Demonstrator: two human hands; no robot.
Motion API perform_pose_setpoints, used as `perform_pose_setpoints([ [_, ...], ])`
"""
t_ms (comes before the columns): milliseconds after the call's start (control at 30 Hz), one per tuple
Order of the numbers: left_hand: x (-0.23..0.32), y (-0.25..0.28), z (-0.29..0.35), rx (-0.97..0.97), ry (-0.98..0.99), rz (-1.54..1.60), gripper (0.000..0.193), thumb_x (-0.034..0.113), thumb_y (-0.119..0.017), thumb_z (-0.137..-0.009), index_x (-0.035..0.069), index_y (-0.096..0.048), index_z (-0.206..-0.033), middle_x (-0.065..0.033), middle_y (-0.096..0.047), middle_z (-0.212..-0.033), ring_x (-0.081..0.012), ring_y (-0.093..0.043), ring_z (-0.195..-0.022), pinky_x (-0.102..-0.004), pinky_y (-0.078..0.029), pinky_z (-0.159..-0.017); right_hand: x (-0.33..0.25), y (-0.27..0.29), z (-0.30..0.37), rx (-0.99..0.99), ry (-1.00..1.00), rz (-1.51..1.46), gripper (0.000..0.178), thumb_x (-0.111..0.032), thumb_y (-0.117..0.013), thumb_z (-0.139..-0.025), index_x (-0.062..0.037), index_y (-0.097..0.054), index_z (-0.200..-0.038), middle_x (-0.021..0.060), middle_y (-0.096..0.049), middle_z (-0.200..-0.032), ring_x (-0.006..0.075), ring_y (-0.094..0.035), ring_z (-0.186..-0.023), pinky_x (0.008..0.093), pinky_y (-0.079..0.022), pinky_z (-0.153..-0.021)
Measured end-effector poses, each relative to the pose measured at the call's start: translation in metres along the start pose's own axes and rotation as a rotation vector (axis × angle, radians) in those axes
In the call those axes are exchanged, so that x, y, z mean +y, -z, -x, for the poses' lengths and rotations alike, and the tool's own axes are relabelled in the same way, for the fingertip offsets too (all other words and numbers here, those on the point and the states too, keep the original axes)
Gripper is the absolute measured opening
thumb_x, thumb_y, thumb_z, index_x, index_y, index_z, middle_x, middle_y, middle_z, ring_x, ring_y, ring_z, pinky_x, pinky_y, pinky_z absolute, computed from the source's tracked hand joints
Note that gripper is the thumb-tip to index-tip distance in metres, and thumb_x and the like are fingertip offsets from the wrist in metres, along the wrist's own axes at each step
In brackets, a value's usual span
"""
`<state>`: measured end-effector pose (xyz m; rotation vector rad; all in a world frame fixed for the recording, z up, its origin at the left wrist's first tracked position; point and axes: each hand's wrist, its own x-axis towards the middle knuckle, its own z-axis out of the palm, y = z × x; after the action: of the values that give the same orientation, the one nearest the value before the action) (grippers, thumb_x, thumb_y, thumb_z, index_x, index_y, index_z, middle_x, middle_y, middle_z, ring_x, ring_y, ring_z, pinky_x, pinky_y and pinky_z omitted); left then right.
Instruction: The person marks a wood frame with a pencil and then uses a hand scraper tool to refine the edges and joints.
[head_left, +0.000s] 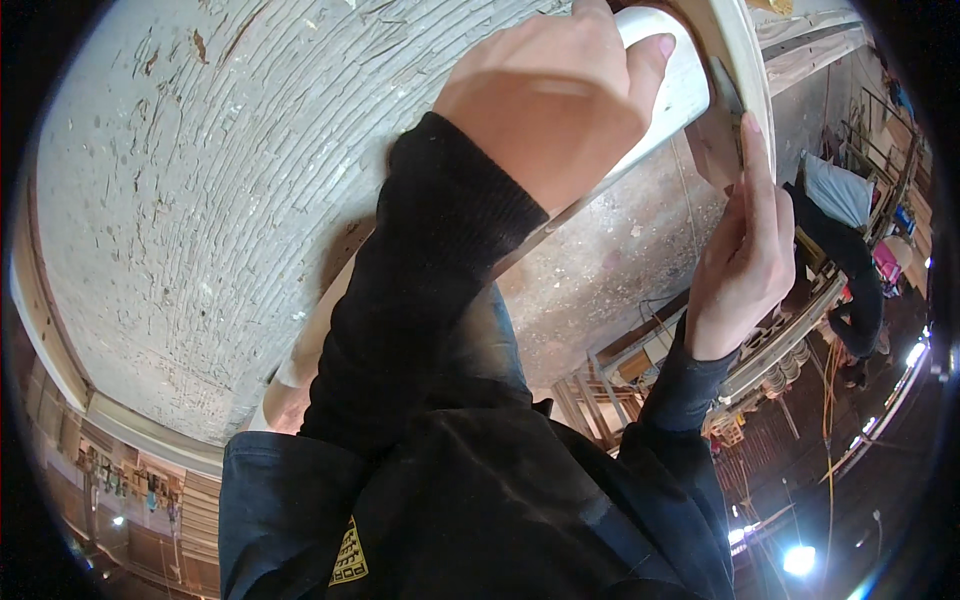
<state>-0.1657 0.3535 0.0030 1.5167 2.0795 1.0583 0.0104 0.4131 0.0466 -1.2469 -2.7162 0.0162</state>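
Observation:
My left hand reaches up with its fingers curled over a white rounded piece. Its thumb lies on that smooth surface, while most of its fingertips are hidden. To the right, my right hand is closed around a thin grey blade-like tool, index finger stretched along it. The tool's tip sits against the inner side of a pale curved wooden rim. A brownish flat part shows beside that hand; I cannot tell whether it belongs to the tool.
A large board with cracked, peeling whitish paint fills the left, edged by a pale rim. Below my hands is a stained floor. At the right, a person in dark clothing bends near a cluttered bench; bright lamps shine lower right.

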Motion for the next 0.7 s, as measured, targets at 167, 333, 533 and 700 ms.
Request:
perform_pose_setpoints([
  [167, 0.001, -0.007, 0.002, 0.155, -0.108, -0.115, 0.025, 0.016, -0.058, -0.091, -0.008, -0.056, -0.084, -0.0138, -0.051, -0.055, -0.0273, -0.055, -0.047, -0.0349, -0.047, -0.046, -0.001, 0.001, 0.001, 0.032, 0.015, 0.007, 0.045, 0.002, -0.052, -0.091, -0.0201, -0.058, -0.131, 0.0082, -0.056, -0.076, 0.0158, -0.054, -0.063, 0.0279, -0.046, -0.06],
  [333, -0.004, -0.014, 0.002, 0.021, 0.111, 0.084, 0.027, 0.021, -0.055, -0.092, -0.005, -0.058, -0.084, -0.0164, -0.055, -0.058, -0.0284, -0.06, -0.052, -0.0346, -0.05, -0.048, 0.0, -0.002, 0.004, 0.035, 0.01, 0.016, 0.048, 0.003, -0.052, -0.091, -0.0218, -0.057, -0.132, 0.009, -0.056, -0.075, 0.0167, -0.054, -0.064, 0.0279, -0.048, -0.063],
  [533, -0.006, -0.025, 0.006, 0.037, 0.131, 0.043, 0.043, 0.031, -0.049, -0.095, -0.008, -0.061, -0.082, -0.0202, -0.062, -0.06, -0.0295, -0.065, -0.055, -0.0343, -0.052, -0.047, -0.002, -0.003, 0.002, 0.026, 0.041, 0.005, 0.049, 0.004, -0.053, -0.09, -0.0218, -0.057, -0.132, 0.0095, -0.055, -0.075, 0.0174, -0.053, -0.063, 0.0274, -0.047, -0.062],
  [700, -0.005, -0.022, 0.004, 0.133, 0.01, -0.022, 0.043, 0.031, -0.048, -0.095, -0.008, -0.06, -0.082, -0.0195, -0.062, -0.06, -0.0303, -0.065, -0.056, -0.0354, -0.052, -0.046, -0.013, 0.001, -0.009, 0.017, 0.042, 0.03, 0.048, 0.003, -0.053, -0.09, -0.0209, -0.058, -0.131, 0.0099, -0.058, -0.078, 0.0186, -0.055, -0.064, 0.0279, -0.048, -0.063],
])
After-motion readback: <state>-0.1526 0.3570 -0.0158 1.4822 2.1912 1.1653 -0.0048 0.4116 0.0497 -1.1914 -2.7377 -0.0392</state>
